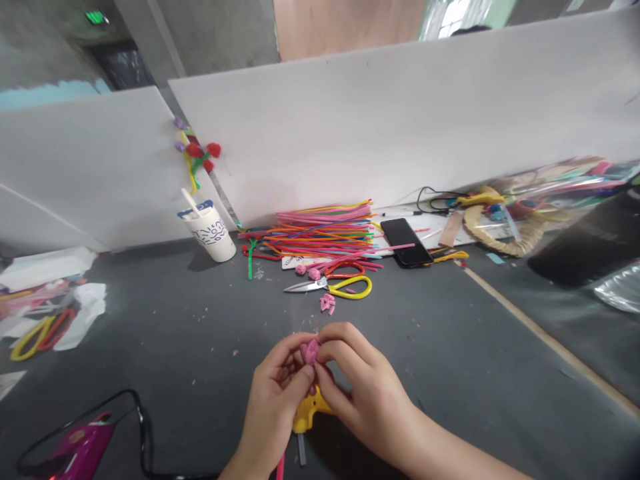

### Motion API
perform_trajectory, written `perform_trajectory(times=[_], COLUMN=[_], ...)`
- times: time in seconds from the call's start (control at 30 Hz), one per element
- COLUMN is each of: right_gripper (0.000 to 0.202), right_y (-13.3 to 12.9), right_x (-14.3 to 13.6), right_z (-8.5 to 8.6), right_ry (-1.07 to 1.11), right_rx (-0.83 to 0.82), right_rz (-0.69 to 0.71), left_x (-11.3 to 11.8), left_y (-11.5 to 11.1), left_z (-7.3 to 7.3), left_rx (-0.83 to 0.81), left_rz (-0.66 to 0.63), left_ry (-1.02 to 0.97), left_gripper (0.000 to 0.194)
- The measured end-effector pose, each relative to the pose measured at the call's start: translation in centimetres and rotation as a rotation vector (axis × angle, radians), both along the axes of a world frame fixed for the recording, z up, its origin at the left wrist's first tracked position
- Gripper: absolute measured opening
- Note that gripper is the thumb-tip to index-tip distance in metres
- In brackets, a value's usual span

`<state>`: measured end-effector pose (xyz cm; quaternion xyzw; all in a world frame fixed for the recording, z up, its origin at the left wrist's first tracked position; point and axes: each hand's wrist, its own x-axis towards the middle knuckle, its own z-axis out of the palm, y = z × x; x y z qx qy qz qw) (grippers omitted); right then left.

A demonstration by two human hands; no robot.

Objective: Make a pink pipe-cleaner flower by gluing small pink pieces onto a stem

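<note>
While the left hand curls around a small pink piece, the right hand pinches it with bent fingertips, just above a yellow glue gun.

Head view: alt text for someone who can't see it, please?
A person's left hand and right hand hold a small pink piece over a dark table. Beyond lie scissors and a pile of colourful craft stems.

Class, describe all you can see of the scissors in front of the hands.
The scissors have shiny, metal-looking blades, seemingly closed and pointing left, with one red and one yellow loop handle. They lie on the dark table; a pink scrap shows inside the yellow loop. Neither left hand nor right hand touches them.
</note>
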<state>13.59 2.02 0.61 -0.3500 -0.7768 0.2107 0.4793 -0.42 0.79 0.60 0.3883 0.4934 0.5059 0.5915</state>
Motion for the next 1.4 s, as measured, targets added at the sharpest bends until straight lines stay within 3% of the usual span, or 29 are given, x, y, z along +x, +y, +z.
perform_trajectory(times=[0.17, 0.27, 0.47, 0.57, 0.67, 0.8, 0.9, 1.13, 1.27, 1.4], right_gripper=[0.016, 0.019, 0.046, 0.041, 0.034, 0.030, 0.030, 0.029, 0.038, 0.036], right_y=[0.2, 0.3, 1.0, 1.3, 1.4, 1.3, 1.2, 1.1, 1.3, 1.2], right_x=[0.3, 0.8, 1.9, 1.9, 1.6, 1.3, 1.2, 1.2, 1.4, 1.1], right_z=[0.3, 1.0, 2.2, 2.1, 1.9, 1.5, 1.2, 1.4, 1.5, 1.3], right_ry=[0.015, 0.089, 0.183, 0.195, 0.170, 0.110, 0.087, 0.124, 0.134, 0.142], right_rx=[0.012, -0.026, -0.300, -0.375, -0.293, -0.154, -0.108, -0.170, -0.207, -0.196], right_rz=[-0.007, 0.033, 0.246, 0.283, 0.219, 0.119, 0.094, 0.118, 0.100, 0.101], left_x=[-0.2, -0.6, -1.2, -1.1, -0.7, -0.7, -1.1, -1.6, -1.5, -1.6], left_y=[0.1, 0.3, 0.8, 0.8, 0.6, 0.5, 0.6, 0.4, 0.2, 0.3], left_z=[-0.2, -0.2, 0.1, 0.1, 0.0, -0.3, -0.5, -0.9, -0.6, -0.6], left_rx=[0.018, 0.026, -0.035, -0.065, -0.039, 0.176, 0.310, 0.368, 0.406, 0.354], left_rz=[-0.013, -0.085, -0.192, -0.233, -0.164, 0.019, 0.016, -0.051, -0.058, -0.035], left_ry=[-0.085, -0.147, -0.308, -0.338, -0.263, 0.093, 0.274, 0.274, 0.313, 0.279], left_gripper=[0.040, 0.049, 0.045, 0.045, 0.039, 0.015, 0.004, 0.008, 0.013, 0.018])
